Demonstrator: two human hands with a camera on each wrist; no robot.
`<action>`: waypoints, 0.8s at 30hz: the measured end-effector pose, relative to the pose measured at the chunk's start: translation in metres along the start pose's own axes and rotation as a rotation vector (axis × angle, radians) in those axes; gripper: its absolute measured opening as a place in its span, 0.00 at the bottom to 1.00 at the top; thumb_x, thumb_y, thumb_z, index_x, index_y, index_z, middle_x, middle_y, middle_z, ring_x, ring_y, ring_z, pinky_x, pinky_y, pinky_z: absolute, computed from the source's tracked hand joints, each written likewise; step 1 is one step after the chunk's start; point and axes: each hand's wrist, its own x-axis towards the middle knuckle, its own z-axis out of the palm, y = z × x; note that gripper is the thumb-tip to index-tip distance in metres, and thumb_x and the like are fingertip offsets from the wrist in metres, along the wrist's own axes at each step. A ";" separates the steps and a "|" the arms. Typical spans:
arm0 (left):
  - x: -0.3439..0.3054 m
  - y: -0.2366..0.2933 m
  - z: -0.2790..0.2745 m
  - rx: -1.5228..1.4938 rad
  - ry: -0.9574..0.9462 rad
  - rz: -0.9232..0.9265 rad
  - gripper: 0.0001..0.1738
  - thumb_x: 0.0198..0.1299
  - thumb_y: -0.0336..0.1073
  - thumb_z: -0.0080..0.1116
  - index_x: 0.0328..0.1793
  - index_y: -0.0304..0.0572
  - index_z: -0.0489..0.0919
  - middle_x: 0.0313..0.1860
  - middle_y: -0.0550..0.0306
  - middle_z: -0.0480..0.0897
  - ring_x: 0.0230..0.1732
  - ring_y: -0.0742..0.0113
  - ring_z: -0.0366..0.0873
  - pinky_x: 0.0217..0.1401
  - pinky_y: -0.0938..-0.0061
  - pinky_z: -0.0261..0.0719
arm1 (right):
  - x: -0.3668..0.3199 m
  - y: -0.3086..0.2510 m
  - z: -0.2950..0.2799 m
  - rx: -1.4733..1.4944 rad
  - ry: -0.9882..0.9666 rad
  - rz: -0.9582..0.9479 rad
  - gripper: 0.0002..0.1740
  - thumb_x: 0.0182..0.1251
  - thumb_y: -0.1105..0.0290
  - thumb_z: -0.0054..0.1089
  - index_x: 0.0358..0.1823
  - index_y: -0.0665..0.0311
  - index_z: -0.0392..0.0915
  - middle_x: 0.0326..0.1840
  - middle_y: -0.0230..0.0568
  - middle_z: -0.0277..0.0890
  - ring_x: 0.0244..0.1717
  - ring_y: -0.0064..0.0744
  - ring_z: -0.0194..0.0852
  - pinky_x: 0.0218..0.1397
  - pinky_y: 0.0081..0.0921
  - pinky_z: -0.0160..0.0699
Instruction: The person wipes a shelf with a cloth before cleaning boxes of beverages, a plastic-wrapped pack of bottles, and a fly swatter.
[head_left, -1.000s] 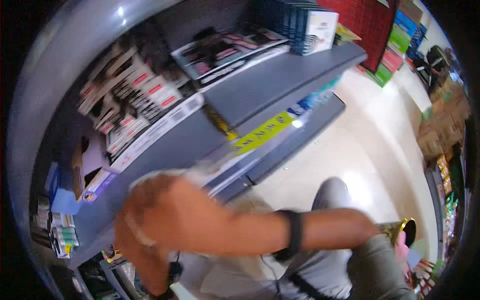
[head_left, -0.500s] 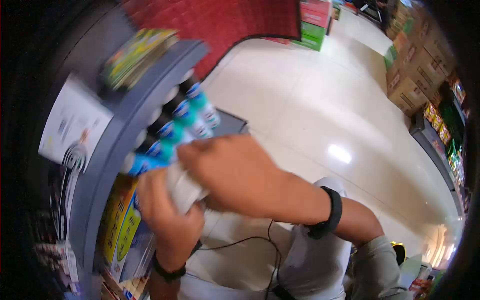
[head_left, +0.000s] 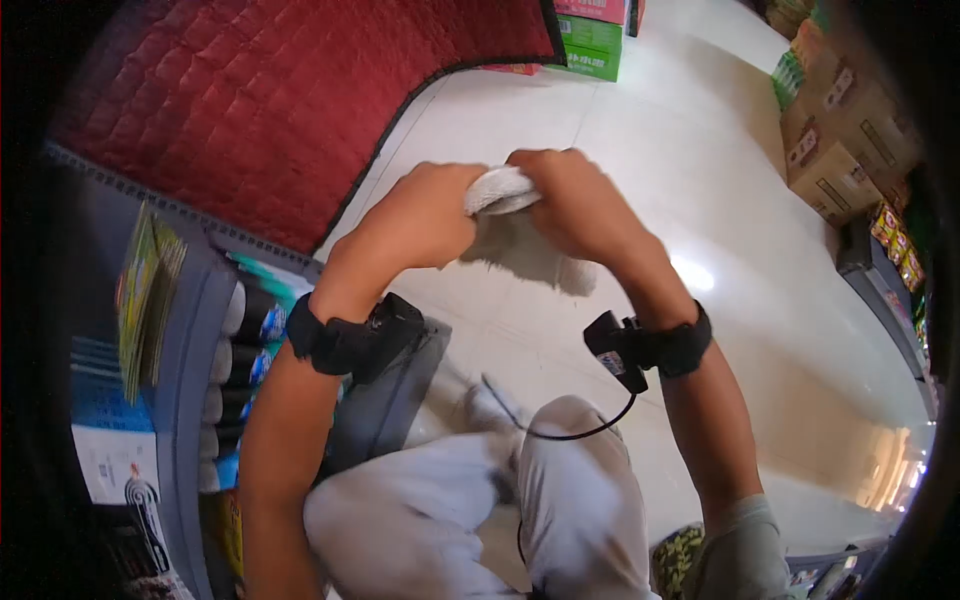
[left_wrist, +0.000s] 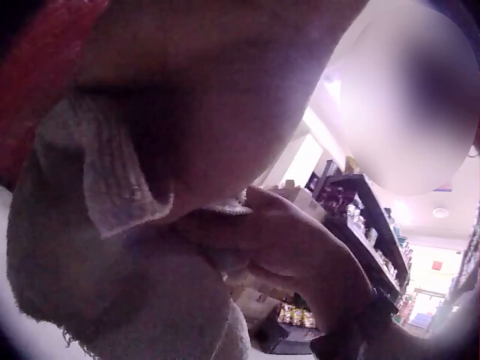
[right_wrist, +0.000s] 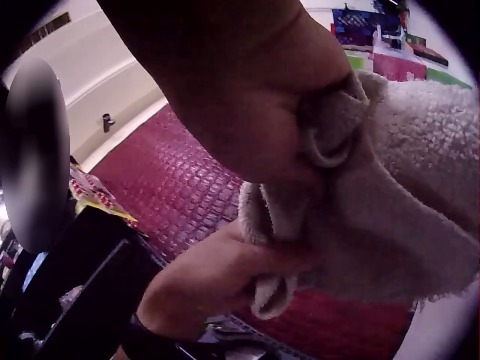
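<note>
A whitish-grey terry cloth (head_left: 502, 188) is bunched between my two hands, out in front of my knees over the floor. My left hand (head_left: 430, 212) grips one end with curled fingers. Close beside it, my right hand (head_left: 580, 203) grips the other end. Below the fists, a loose frayed part of the cloth hangs down. The left wrist view has the cloth (left_wrist: 67, 255) draping from the dark underside of the left hand, with the right hand (left_wrist: 262, 232) behind. Folds of the cloth (right_wrist: 427, 150) poke out of both fists in the right wrist view.
A red quilted curtain (head_left: 280, 110) hangs at upper left. Along the left, a grey shelf (head_left: 185, 350) carries packets and black-capped bottles (head_left: 235, 365). Cardboard cartons (head_left: 835, 165) stand at right on the pale tiled floor (head_left: 500, 340). A black cable (head_left: 570, 436) crosses my knees.
The head view has swung right, away from the shelf of boxes. My hands, earlier crossed and overlapping around the cloth, now stand side by side with it spread between them.
</note>
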 end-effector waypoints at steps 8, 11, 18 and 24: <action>0.175 -0.160 0.090 -0.124 0.008 -0.028 0.22 0.48 0.28 0.54 0.53 0.39 0.83 0.44 0.36 0.85 0.45 0.43 0.85 0.47 0.57 0.81 | 0.120 0.128 0.082 -0.148 -0.465 0.230 0.16 0.55 0.70 0.61 0.47 0.63 0.82 0.43 0.54 0.82 0.48 0.58 0.80 0.51 0.46 0.79; 0.235 -0.144 0.099 -0.237 -0.149 -0.001 0.19 0.49 0.33 0.59 0.48 0.36 0.83 0.44 0.38 0.85 0.46 0.44 0.83 0.49 0.59 0.80 | 0.137 0.197 0.065 -0.247 -0.589 0.216 0.18 0.59 0.65 0.63 0.50 0.61 0.81 0.45 0.55 0.82 0.49 0.59 0.79 0.52 0.45 0.79; 0.396 0.050 0.087 -0.269 0.115 0.633 0.12 0.53 0.27 0.56 0.46 0.37 0.80 0.43 0.41 0.83 0.52 0.40 0.77 0.54 0.56 0.76 | 0.103 0.289 -0.150 -0.292 -0.072 0.498 0.12 0.53 0.76 0.60 0.41 0.62 0.81 0.38 0.54 0.82 0.45 0.58 0.80 0.49 0.45 0.78; 0.474 0.186 0.130 -0.195 -0.406 0.665 0.14 0.50 0.27 0.54 0.45 0.34 0.79 0.39 0.35 0.82 0.42 0.36 0.79 0.47 0.55 0.77 | 0.024 0.371 -0.238 -0.236 0.033 0.663 0.13 0.51 0.80 0.54 0.39 0.66 0.82 0.39 0.56 0.82 0.42 0.60 0.79 0.48 0.43 0.76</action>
